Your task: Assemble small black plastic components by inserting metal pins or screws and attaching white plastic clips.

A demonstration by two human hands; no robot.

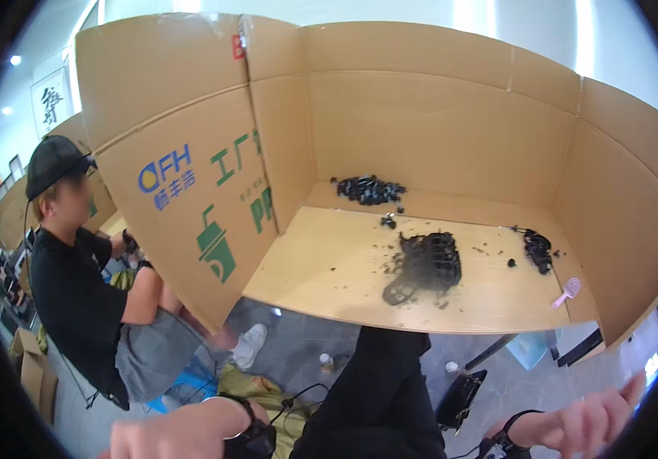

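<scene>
My left hand (172, 432) is low at the left, off the table, slightly blurred, with its fingers cut off by the lower edge. At the lower right, my right hand (593, 417) is also off the table. Its index finger stretches toward a bright glowing patch at the rim of the view, and the other fingers curl; I see nothing held in it. On the wooden table (310, 268) lies a black grid-like piece (432, 260) amid dark crumbs and powder. Behind it is a heap of small black parts (371, 190). A black clump (537, 251) lies to the right.
Cardboard walls (436, 115) enclose the table's back and sides. A pink tool with a holed head (570, 289) lies near its right edge. A black bag (460, 399) and a small bottle (326, 359) are on the floor. A person in black (76, 268) sits at the left.
</scene>
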